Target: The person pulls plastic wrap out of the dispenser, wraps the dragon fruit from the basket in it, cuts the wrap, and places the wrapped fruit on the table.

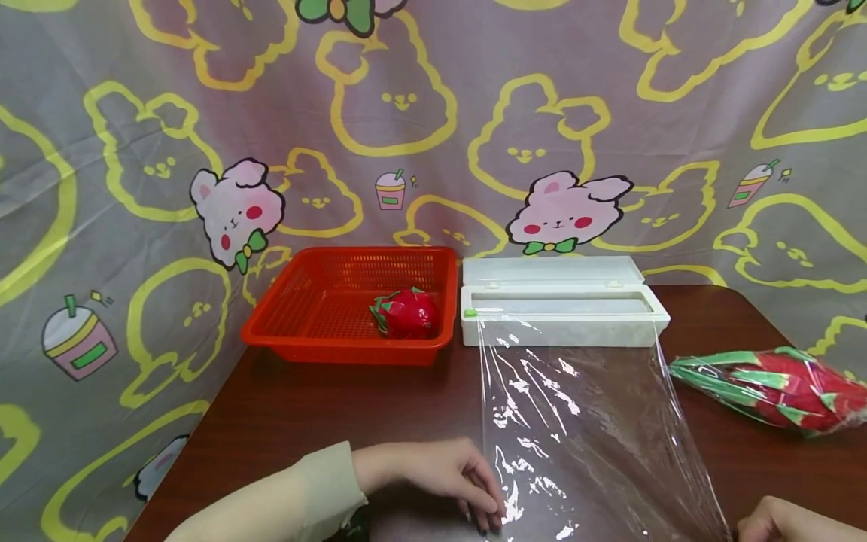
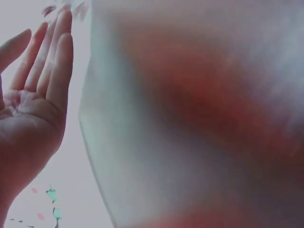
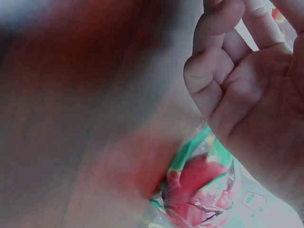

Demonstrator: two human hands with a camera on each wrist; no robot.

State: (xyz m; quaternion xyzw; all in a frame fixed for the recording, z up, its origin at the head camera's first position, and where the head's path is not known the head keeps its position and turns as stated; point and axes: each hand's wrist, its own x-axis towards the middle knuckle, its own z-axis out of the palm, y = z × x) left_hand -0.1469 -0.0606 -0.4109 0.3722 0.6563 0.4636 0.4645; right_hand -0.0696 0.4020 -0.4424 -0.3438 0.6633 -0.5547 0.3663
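One clear, creased, glinting film sheet (image 1: 596, 421), relaxed left hand (image 1: 447, 474), right hand (image 1: 779, 521), grip unclear.

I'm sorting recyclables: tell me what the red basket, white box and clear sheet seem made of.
Red basket: probably moulded plastic, slightly glossy, given its perforated walls. White box: likely rigid plastic, smooth, with crisp edges. Clear sheet: apparently glossy plastic film; see-through, with glinting creases.

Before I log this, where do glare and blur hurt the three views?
Head: white glare streaks break up the plastic film, though the red basket looks sharp; left wrist: heavy blur fills the right side, with the left hand clearer; right wrist: the left side is blurred, the wrapped dragon fruit clearer.
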